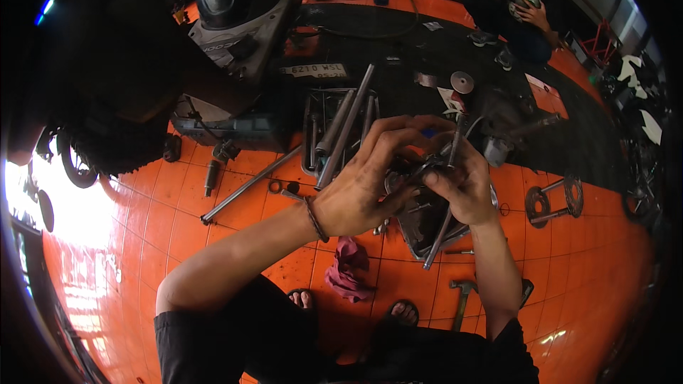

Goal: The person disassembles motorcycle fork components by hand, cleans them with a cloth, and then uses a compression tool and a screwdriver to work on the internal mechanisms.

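Note:
My left hand (359,188) and my right hand (471,186) are raised close together in front of me, fingers curled. Between them is a small, dark, greasy metal part (421,168); its exact kind is hard to make out, as the fingers cover much of it. A thin metal rod (456,141) stands up by my right fingers, and a grey rod (438,242) shows below that hand; whether they are one piece I cannot tell. Beneath my hands sits a tray (420,240) with metal parts, partly hidden.
Long metal tubes (348,124) lean over a metal rack. Another rod (249,186) lies on the orange tiles. Near my feet are a red cloth (348,274) and a hammer (462,299). A motorcycle (235,21) stands at the far left; another person (516,18) crouches at the far right.

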Tool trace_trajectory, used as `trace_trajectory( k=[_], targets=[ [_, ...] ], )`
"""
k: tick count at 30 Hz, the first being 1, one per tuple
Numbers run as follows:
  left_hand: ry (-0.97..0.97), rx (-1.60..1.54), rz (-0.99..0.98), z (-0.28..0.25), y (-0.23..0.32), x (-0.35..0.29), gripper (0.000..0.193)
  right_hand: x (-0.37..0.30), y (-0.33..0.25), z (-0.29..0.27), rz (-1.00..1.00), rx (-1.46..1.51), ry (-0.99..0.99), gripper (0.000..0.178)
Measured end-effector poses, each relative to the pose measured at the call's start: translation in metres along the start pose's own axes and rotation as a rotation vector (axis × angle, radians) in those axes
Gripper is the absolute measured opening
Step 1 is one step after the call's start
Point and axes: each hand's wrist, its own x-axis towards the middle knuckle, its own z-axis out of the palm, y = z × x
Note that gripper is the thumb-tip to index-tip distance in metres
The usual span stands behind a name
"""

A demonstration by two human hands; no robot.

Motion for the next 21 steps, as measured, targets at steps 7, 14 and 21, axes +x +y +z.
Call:
trace_trajectory(
  k=[7,14,21],
  targets=[
    [-0.002,-0.047,-0.004,-0.001,0.001,-0.003,0.078,-0.005,0.004,0.001,-0.033,-0.01,0.006,0.037],
    [-0.016,-0.08,-0.014,-0.004,0.001,-0.005,0.074,0.001,0.005,-0.001,-0.095,-0.008,-0.063,0.038],
    [-0.016,-0.133,-0.039,0.0,-0.003,-0.005,0.072,-0.002,0.002,0.005,0.057,0.164,0.0,0.032]
  ],
)
